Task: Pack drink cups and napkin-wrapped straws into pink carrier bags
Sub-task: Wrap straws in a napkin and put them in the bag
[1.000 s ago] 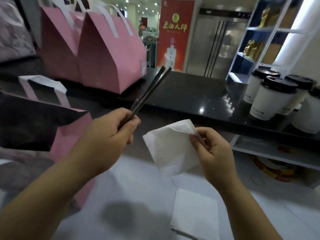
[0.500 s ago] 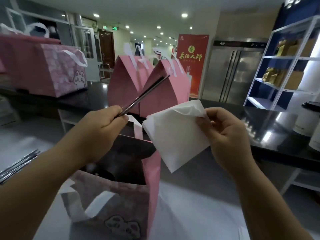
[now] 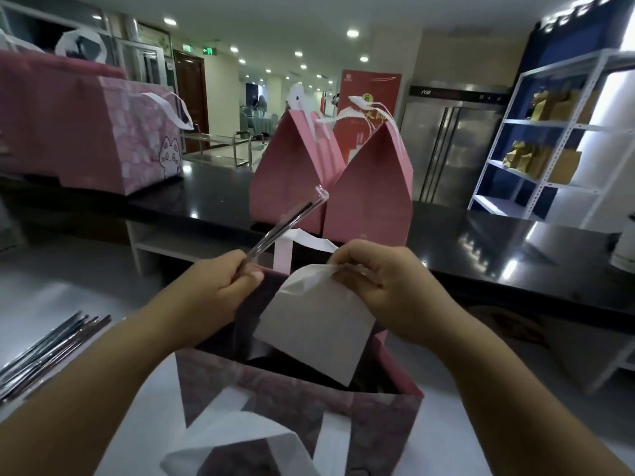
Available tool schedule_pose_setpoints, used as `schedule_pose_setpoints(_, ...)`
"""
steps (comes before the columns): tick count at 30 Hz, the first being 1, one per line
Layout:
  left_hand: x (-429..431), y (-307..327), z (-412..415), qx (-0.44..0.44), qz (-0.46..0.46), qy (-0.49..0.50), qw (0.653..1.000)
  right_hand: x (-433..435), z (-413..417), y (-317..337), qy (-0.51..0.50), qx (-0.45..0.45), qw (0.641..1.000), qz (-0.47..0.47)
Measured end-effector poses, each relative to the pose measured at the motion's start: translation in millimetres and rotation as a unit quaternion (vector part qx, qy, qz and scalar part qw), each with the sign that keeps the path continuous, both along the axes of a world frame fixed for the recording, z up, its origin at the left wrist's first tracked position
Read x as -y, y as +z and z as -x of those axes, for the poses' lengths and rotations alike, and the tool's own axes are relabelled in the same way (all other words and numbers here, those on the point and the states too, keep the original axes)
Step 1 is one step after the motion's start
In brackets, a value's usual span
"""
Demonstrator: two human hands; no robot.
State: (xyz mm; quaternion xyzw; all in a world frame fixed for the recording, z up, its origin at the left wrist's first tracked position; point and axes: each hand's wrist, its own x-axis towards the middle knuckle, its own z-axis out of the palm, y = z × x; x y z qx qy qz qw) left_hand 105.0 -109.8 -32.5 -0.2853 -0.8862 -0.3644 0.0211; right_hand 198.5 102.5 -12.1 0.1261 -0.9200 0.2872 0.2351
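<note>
My left hand (image 3: 220, 286) grips wrapped straws (image 3: 287, 223) that point up and to the right. My right hand (image 3: 381, 286) pinches the top corner of a white napkin (image 3: 316, 328), which hangs down into the mouth of an open pink carrier bag (image 3: 302, 400) right below both hands. The bag has white handles and a dark inside; what it holds is hidden. Two closed pink carrier bags (image 3: 367, 197) stand on the black counter (image 3: 481, 249) behind it. The edge of a white cup (image 3: 625, 249) shows at the far right.
A large pink box-shaped bag with a cat drawing (image 3: 103, 146) sits on the counter at the left. Several loose wrapped straws (image 3: 48, 348) lie on the white worktop at the left. A white shelf rack (image 3: 549, 139) stands at the right rear.
The view swung left and both hands came down over the open bag. The napkin now hangs into the bag's mouth, and the cups slid out of view to the right.
</note>
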Motion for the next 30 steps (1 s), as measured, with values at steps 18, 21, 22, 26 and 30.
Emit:
schedule_pose_setpoints(18, 4, -5, 9, 0.005, -0.07, -0.062, 0.996, 8, 29, -14, -0.126, 0.108, 0.984, -0.068)
schedule_pose_setpoints(21, -3, -3, 6, -0.026, -0.036, -0.073, 0.996, 14, 19, -7, -0.07, 0.117, 0.981, 0.139)
schedule_pose_setpoints(22, -5, -2, 5, -0.038, -0.016, -0.075, 0.996, 15, 16, -3, -0.048, 0.11, 0.973, 0.196)
schedule_pose_setpoints(26, -14, -1, 1, -0.083, 0.048, -0.092, 0.991, 22, 8, 9, 0.005, 0.046, 0.933, 0.356)
schedule_pose_setpoints(30, -20, -2, 1, -0.104, 0.05, -0.116, 0.986, 25, 7, 10, 0.014, 0.006, 0.912, 0.409)
